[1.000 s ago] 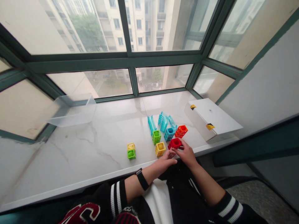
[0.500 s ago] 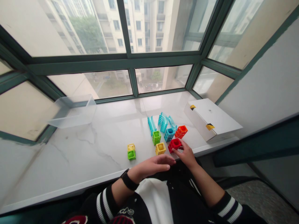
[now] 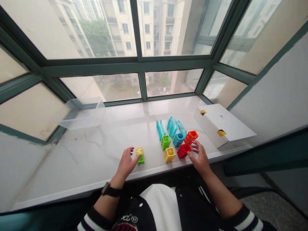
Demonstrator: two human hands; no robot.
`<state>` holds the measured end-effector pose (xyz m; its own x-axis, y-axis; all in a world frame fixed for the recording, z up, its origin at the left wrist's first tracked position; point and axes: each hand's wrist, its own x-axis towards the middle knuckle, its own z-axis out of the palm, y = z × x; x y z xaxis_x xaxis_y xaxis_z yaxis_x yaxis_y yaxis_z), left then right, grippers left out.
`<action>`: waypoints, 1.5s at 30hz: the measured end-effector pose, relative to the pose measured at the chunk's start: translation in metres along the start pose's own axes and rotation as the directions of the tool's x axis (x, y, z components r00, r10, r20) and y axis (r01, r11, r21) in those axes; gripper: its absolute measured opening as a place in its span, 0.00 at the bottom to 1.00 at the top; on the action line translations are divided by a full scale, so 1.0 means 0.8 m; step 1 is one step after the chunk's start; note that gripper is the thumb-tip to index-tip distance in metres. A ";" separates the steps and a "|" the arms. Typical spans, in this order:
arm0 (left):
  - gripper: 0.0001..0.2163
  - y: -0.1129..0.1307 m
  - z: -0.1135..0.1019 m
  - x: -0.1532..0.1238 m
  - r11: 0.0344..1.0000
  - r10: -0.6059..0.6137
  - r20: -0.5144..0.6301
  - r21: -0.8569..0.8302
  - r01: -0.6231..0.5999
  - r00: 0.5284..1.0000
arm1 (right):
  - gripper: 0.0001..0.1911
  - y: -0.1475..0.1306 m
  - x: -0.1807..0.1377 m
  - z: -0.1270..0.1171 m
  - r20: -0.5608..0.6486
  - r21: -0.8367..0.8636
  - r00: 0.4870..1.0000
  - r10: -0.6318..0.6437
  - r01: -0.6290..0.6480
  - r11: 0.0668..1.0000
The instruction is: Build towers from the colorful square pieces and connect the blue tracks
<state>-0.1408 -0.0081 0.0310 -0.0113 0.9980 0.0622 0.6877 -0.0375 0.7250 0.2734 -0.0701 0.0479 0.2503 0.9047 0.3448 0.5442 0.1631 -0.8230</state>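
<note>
L hand (image 3: 127, 162): grip wide, nr green block (image 3: 141, 159) + yellow block (image 3: 140, 150). R hand (image 3: 200, 158): grip also wide, by red block (image 3: 183, 151), contact unclear.

A white marbled ledge (image 3: 117, 138) is running below a green window frame (image 3: 93, 69). A clear plastic container (image 3: 83, 123) is standing at the left end of the ledge, near the frame. A white box (image 3: 233, 123) is resting at the right end — two yellow-and-black tabs (image 3: 221, 132) are lying along the edge of its top face. A white wall (image 3: 276, 83) is rising beyond the box. Outside, a pale multi-storey building (image 3: 162, 19) is standing — a green tree (image 3: 96, 37) is showing through the upper left pane.
</note>
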 end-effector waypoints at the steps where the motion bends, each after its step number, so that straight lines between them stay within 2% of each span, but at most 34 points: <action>1: 0.28 -0.005 0.009 -0.003 0.999 0.001 0.018 0.040 -0.002 1.000 | 0.39 -0.008 0.002 -0.003 -0.049 -0.001 0.998 -0.034 0.034 0.999; 3: 0.29 -0.007 0.025 -0.009 0.992 0.015 0.048 0.125 -0.021 0.999 | 0.39 -0.025 0.007 -0.007 -0.125 -0.016 0.988 -0.094 0.093 0.996; 6: 0.28 0.001 0.041 -0.013 0.970 0.020 0.082 0.241 -0.039 0.996 | 0.36 -0.053 0.013 -0.008 -0.173 -0.039 0.971 -0.167 0.163 0.986; 12: 0.26 0.002 0.033 -0.012 0.960 -0.020 0.099 0.279 -0.008 0.995 | 0.28 -0.100 0.010 0.013 -0.103 -0.058 0.968 -0.228 0.223 0.973; 17: 0.25 -0.015 0.019 -0.014 0.996 -0.053 0.025 0.070 0.051 0.998 | 0.20 -0.135 0.005 0.047 0.023 0.023 0.945 -0.325 0.325 0.945; 19: 0.25 -0.017 0.014 -0.017 0.990 -0.094 0.019 -0.101 0.096 0.995 | 0.19 -0.150 0.003 0.064 0.092 0.096 0.923 -0.373 0.365 0.926; 21: 0.27 -0.012 0.008 -0.021 0.936 -0.126 0.067 -0.322 0.141 0.990 | 0.20 -0.165 0.002 0.083 0.178 0.163 0.900 -0.399 0.373 0.914; 23: 0.29 -0.001 0.001 -0.027 0.825 -0.102 0.142 -0.542 0.163 0.985 | 0.23 -0.176 0.003 0.103 0.261 0.204 0.889 -0.376 0.330 0.922; 26: 0.29 0.019 -0.010 -0.039 0.632 0.030 0.203 -0.762 0.139 0.979 | 0.28 -0.183 0.010 0.132 0.373 0.218 0.893 -0.253 0.181 0.959; 29: 0.30 0.035 -0.018 -0.049 0.505 0.112 0.237 -0.850 0.150 0.965 | 0.28 -0.179 0.017 0.153 0.506 0.263 0.852 -0.132 -0.007 0.965; 32: 0.30 0.041 -0.021 -0.053 0.444 0.151 0.270 -0.878 0.179 0.951 | 0.26 -0.173 0.020 0.163 0.615 0.331 0.785 -0.071 -0.175 0.927; 34: 0.29 0.041 -0.020 -0.053 0.417 0.170 0.278 -0.889 0.186 0.946 | 0.28 -0.171 0.021 0.164 0.644 0.356 0.763 -0.053 -0.238 0.904; 37: 0.28 0.038 -0.016 -0.051 0.399 0.173 0.286 -0.895 0.199 0.942 | 0.28 -0.174 0.020 0.161 0.623 0.378 0.780 -0.063 -0.229 0.897; 40: 0.29 0.032 -0.010 -0.048 0.414 0.152 0.300 -0.885 0.215 0.942 | 0.26 -0.181 0.019 0.153 0.523 0.366 0.841 -0.136 -0.078 0.927; 43: 0.30 0.021 0.000 -0.041 0.473 0.124 0.276 -0.861 0.188 0.953 | 0.25 -0.187 0.022 0.141 0.408 0.335 0.886 -0.218 0.077 0.939; 45: 0.28 0.010 0.007 -0.036 0.559 0.071 0.226 -0.816 0.149 0.971 | 0.25 -0.189 0.026 0.132 0.337 0.326 0.912 -0.232 0.118 0.938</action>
<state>-0.1313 -0.0366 0.0311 0.2025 0.9783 -0.0430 -0.2091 0.0860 0.9741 0.1120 -0.0347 0.1316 -0.1680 0.9203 0.3532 0.2793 0.3881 -0.8783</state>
